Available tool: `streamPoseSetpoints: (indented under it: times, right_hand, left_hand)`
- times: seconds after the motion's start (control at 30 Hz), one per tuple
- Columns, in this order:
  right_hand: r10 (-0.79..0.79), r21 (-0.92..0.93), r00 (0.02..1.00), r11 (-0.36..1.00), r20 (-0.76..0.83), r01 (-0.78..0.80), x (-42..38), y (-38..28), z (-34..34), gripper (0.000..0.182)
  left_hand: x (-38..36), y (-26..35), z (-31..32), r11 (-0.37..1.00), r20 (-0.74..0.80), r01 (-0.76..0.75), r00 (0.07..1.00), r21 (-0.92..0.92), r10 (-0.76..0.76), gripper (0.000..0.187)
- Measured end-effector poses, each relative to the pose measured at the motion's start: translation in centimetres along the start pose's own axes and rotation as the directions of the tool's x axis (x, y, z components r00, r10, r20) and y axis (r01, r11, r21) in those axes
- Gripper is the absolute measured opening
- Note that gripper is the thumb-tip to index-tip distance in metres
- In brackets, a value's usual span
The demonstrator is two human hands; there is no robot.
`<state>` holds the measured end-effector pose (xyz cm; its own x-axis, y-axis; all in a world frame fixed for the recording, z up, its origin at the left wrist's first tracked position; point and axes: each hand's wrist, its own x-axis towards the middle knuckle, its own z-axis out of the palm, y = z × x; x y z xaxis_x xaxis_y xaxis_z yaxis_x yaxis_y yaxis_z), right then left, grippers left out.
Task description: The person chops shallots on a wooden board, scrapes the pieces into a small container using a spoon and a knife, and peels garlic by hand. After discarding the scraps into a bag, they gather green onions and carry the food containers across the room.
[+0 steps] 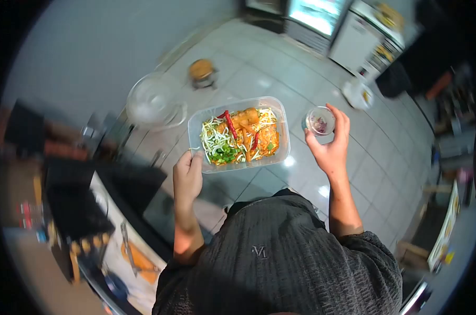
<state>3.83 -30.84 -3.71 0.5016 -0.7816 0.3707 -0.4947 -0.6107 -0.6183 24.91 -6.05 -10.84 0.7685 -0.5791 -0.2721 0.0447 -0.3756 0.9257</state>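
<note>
My left hand grips the near left corner of a clear plastic food container, thumb over the rim. Inside it lie pale bean sprouts, chopped green herbs, red dried chillies and orange-brown pieces of food. The container is held up in front of me, above the tiled floor. To its right, my right hand pinches a small clear round cup between thumb and fingers. Dark reddish bits show in the cup; what they are I cannot make out. The cup and the container are apart.
A counter with an orange cutting board and a knife runs along the left. A stool stands on the floor ahead. At the back are a lit display fridge and a white cabinet. A white bag lies at right.
</note>
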Motion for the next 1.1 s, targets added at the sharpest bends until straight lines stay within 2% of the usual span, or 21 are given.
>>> streamPoseSetpoints:
  times: [0.03, 0.1, 0.17, 0.23, 0.27, 0.37, 0.47, 0.5, 0.53, 0.73, 0.77, 0.93, 0.97, 1.1]
  right_hand:
    - [0.093, 0.080, 0.984, 0.991, 0.154, -0.107, -5.7, -1.2, 5.1, 0.069]
    - [0.168, -0.031, 0.982, 0.986, 0.092, -0.165, -6.2, -0.6, 7.9, 0.071]
    - [0.191, -0.110, 0.982, 0.976, 0.010, -0.188, -7.0, -2.5, 9.9, 0.073]
    - [0.239, -0.174, 0.967, 0.952, -0.086, -0.251, -7.7, -4.9, 11.1, 0.074]
    - [0.321, 0.072, 0.946, 0.943, 0.051, -0.324, -8.4, -1.8, 12.9, 0.074]
    - [0.379, -0.055, 0.925, 0.924, -0.018, -0.379, -8.0, -4.0, 12.3, 0.073]
    - [0.494, -0.079, 0.863, 0.861, -0.106, -0.502, -6.4, -7.9, 12.3, 0.072]
    - [0.485, -0.035, 0.873, 0.873, -0.060, -0.487, -7.1, -7.9, 13.1, 0.072]
    - [0.478, -0.057, 0.875, 0.874, -0.080, -0.483, -6.8, -8.5, 13.3, 0.071]
    - [0.527, -0.219, 0.785, 0.766, -0.324, -0.605, -5.0, -14.6, 14.2, 0.068]
    - [0.548, -0.163, 0.801, 0.790, -0.241, -0.590, -8.3, -13.7, 15.4, 0.068]
    - [0.586, -0.163, 0.721, 0.723, -0.368, -0.671, -7.4, -13.6, 17.0, 0.068]
    - [0.533, -0.139, 0.827, 0.818, -0.181, -0.558, -14.0, -13.9, 18.0, 0.068]
    - [0.580, -0.120, 0.761, 0.767, -0.290, -0.631, -12.9, -13.9, 18.9, 0.067]
  left_hand:
    - [-3.8, -4.0, -4.8, 0.986, -0.023, 0.139, 0.990, 0.093, -0.138, 0.027]
    - [1.6, -7.1, -4.1, 0.976, 0.105, 0.217, 0.971, -0.033, -0.213, 0.026]
    - [5.5, -10.2, -5.1, 0.978, 0.257, 0.193, 0.952, -0.082, -0.166, 0.025]
    - [8.6, -11.6, -5.7, 0.959, 0.433, 0.224, 0.892, -0.171, -0.131, 0.026]
    - [4.6, -9.1, -7.5, 0.962, 0.257, 0.275, 0.929, 0.001, -0.266, 0.026]
    - [7.9, -7.6, -8.1, 0.954, 0.372, 0.298, 0.883, 0.026, -0.286, 0.026]
    - [12.2, -5.4, -9.0, 0.948, 0.498, 0.304, 0.810, 0.095, -0.310, 0.026]
    - [10.6, -5.4, -10.2, 0.947, 0.437, 0.307, 0.842, 0.094, -0.316, 0.026]
    - [11.5, -5.2, -10.1, 0.954, 0.456, 0.292, 0.841, 0.073, -0.292, 0.026]
    - [20.1, -4.0, -8.9, 0.972, 0.726, 0.214, 0.654, 0.094, -0.214, 0.026]
    - [16.3, -6.4, -11.5, 0.962, 0.644, 0.247, 0.719, 0.114, -0.261, 0.026]
    - [22.4, -6.1, -8.2, 0.977, 0.809, 0.183, 0.554, 0.113, -0.197, 0.026]
    - [13.0, -11.0, -14.6, 0.961, 0.656, 0.260, 0.710, 0.093, -0.255, 0.026]
    - [17.2, -9.7, -12.2, 0.983, 0.727, 0.177, 0.667, 0.056, -0.162, 0.027]
